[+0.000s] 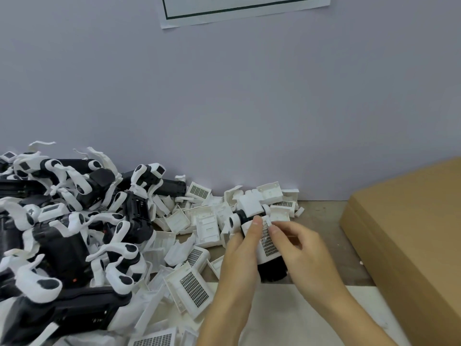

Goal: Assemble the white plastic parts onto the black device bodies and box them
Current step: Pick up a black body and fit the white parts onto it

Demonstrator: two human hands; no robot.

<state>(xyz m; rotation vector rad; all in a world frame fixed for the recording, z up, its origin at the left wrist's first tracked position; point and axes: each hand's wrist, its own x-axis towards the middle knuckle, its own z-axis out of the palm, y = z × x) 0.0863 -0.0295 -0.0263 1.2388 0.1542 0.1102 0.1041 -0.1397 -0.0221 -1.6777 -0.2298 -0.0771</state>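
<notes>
A black device body (273, 270) is held between both hands over the table, with a white grille part (268, 243) lying on top of it. My left hand (239, 250) grips the body's left side, thumb up along the white part. My right hand (304, 248) pinches the white part's upper right edge with its fingertips. The body's far end shows a white round-ended arm (234, 222). Much of the body is hidden by my hands.
A heap of black bodies with white arms (62, 233) fills the left. Loose white grille parts (194, 288) spread across the middle up to the wall. A brown cardboard box (409, 233) stands at the right. White paper (287, 318) covers the near table.
</notes>
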